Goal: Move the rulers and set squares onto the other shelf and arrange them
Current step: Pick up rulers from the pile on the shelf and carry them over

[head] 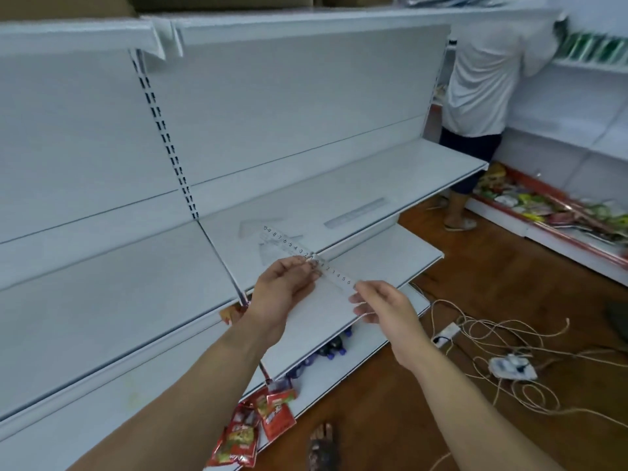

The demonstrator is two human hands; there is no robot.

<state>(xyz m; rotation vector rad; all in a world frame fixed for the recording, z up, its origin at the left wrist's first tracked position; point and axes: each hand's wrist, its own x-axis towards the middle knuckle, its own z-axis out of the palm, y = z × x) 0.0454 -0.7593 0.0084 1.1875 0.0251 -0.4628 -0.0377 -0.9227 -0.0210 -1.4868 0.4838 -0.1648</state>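
Left grip (289, 283): nearest with its forearm; fingertips pressed together on the held ruler (289, 244), about halfway along it.
Right grip (384, 307): thumb and forefinger pinch the near end of the same ruler; the other fingers curl loosely.
Held ruler: clear plastic with printed numbers, slanting. The far end is over the middle shelf (390, 178) and the near end is out past its front lip. It looks lifted, not laid down.
Set squares (260, 227): two clear triangles lie flat and close together on the middle shelf, partly seen through the held ruler.
Laid ruler (355, 212): flat on the same shelf, well apart from the triangles, towards the right.
Done so far: by my reading three pieces are placed, so the move is well under way.
Left to do: set this ruler down, probably beside the laid one, then square the pieces up. Whether more wait elsewhere cannot be told.
Floor: red packets (258, 423) under the shelving and loose cables (492, 338) to the right.
Far right: another person (475, 79) faces other shelving.
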